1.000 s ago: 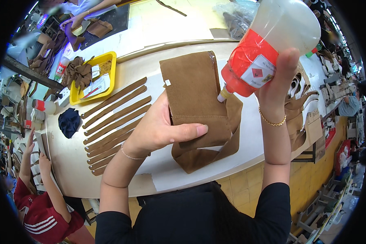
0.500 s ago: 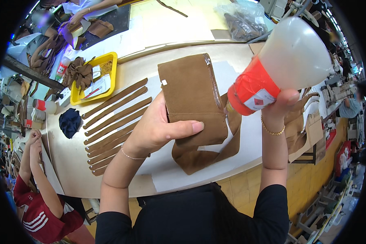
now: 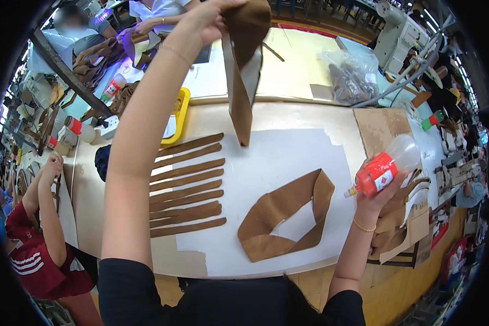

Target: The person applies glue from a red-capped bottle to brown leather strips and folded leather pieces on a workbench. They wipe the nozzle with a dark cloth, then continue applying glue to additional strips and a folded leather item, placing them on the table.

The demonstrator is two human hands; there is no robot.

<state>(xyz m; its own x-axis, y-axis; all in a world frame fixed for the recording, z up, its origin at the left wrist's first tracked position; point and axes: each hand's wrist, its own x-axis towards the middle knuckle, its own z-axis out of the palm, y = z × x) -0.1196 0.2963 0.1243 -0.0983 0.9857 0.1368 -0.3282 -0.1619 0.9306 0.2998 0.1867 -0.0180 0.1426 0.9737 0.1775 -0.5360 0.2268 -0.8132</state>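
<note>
My left hand [image 3: 209,19] is raised high over the table and grips a folded brown suede piece [image 3: 244,60], which hangs down with its pale inner side showing. My right hand [image 3: 377,198] holds a clear glue bottle [image 3: 386,165] with a red label, its nozzle pointing left and down, off the right side of the white paper sheet [image 3: 266,163]. On that sheet lies a folded brown suede loop [image 3: 288,214]. Several brown suede strips [image 3: 185,185] lie in a row to its left.
A yellow tray [image 3: 178,117] stands at the back left, a dark blue cloth [image 3: 102,160] beside it. Cardboard [image 3: 383,130] and stacked brown pieces [image 3: 396,223] sit at the right. A plastic bag [image 3: 353,76] lies behind. A person in red [image 3: 38,239] works at left, others at the far table.
My left hand has lifted the flat brown suede piece off the table and raised it high. My right hand with the glue bottle has moved down and to the right.
</note>
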